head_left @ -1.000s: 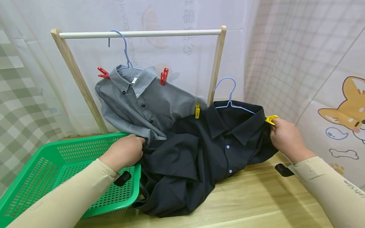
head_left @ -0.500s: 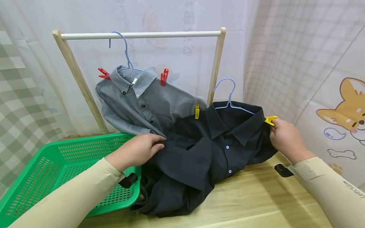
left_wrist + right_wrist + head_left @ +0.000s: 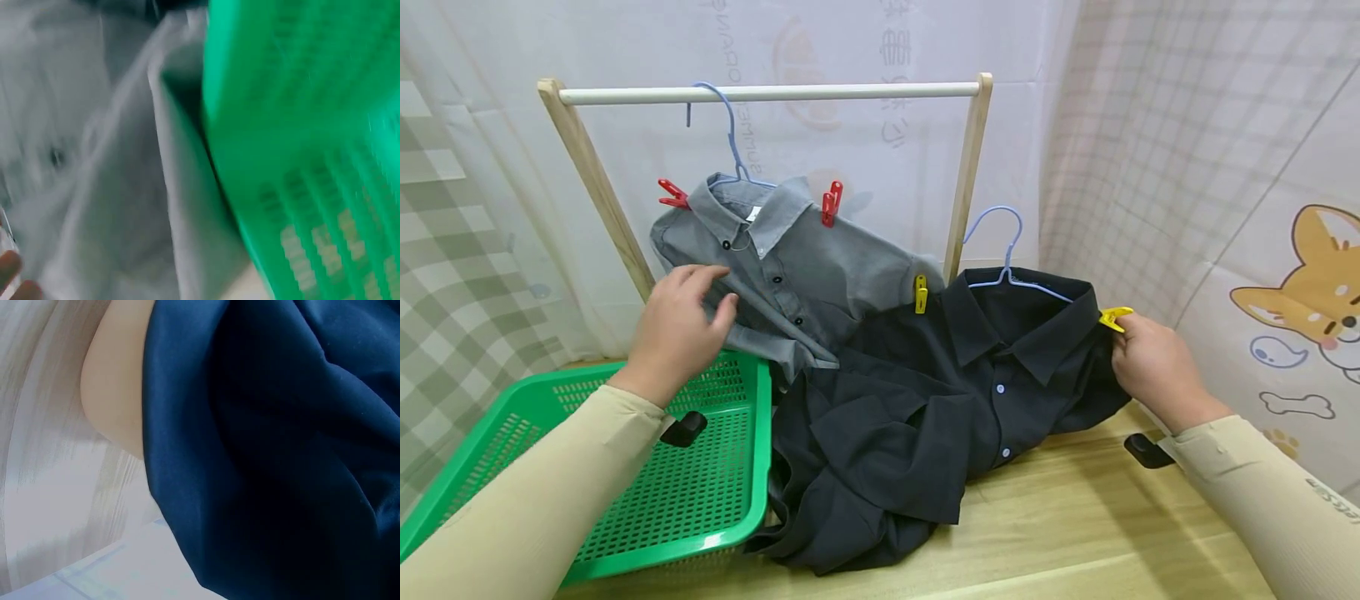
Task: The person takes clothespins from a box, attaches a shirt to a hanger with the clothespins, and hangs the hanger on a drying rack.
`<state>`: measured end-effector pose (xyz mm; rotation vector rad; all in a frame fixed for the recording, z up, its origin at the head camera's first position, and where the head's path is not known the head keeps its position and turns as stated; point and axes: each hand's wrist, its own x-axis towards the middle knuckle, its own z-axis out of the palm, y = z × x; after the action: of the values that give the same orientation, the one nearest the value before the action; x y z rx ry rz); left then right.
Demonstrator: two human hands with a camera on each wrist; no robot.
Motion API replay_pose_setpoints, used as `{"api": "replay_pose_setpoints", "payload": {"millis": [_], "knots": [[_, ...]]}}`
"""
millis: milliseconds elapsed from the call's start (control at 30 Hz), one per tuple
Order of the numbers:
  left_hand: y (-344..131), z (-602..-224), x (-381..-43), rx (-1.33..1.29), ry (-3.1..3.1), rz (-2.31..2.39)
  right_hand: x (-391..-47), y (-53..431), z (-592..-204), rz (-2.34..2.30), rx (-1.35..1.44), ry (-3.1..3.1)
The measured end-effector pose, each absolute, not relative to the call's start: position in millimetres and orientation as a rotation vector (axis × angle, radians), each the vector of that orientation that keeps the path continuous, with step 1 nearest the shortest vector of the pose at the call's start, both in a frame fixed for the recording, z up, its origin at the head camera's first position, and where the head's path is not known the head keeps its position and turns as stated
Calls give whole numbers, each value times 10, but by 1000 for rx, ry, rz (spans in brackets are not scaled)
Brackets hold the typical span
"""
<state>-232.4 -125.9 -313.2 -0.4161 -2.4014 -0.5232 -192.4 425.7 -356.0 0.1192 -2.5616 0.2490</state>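
In the head view my left hand (image 3: 677, 321) is in front of the grey shirt's left part, thumb and fingers apart, with nothing between them. The grey shirt (image 3: 865, 267) hangs by a blue hanger, with red clothespins (image 3: 831, 204) at its shoulders. My right hand (image 3: 1153, 367) grips the shoulder of the black shirt (image 3: 970, 400), right beside a yellow clothespin (image 3: 1116, 318). A blue hanger (image 3: 1011, 246) sits inside the black collar, its hook free. Another yellow clothespin (image 3: 921, 294) is at the black shirt's other shoulder. Black cloth (image 3: 269, 425) fills most of the right wrist view.
A green plastic basket (image 3: 752, 492) stands at the left, next to the black shirt's folds. Behind is a rack with a white rod (image 3: 865, 92) and wooden legs (image 3: 970, 167). The wooden table (image 3: 1060, 517) lies under the shirts. Patterned curtains surround it.
My left hand has let go of the black cloth, then moved up and left to the grey shirt. The black cloth has flopped further right. My right hand stays in place.
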Motion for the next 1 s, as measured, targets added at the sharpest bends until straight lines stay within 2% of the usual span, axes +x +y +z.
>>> {"api": "replay_pose_setpoints", "payload": {"millis": [267,600,767,1000], "knots": [[-1660,-3100,-2501,-308,-2105,-563,-1921,4279,-3581,237,130,-2561],[-1890,-3093,-2663,-240,-1887,-563,-1932,4285,-3599,235,142,-2555],[-1965,-3107,-2716,-131,-1985,-618,-1925,4282,-3614,227,151,-2553],[-2057,-3094,-2763,124,-2440,-728,-1923,4261,-3636,231,131,-2558]]}}
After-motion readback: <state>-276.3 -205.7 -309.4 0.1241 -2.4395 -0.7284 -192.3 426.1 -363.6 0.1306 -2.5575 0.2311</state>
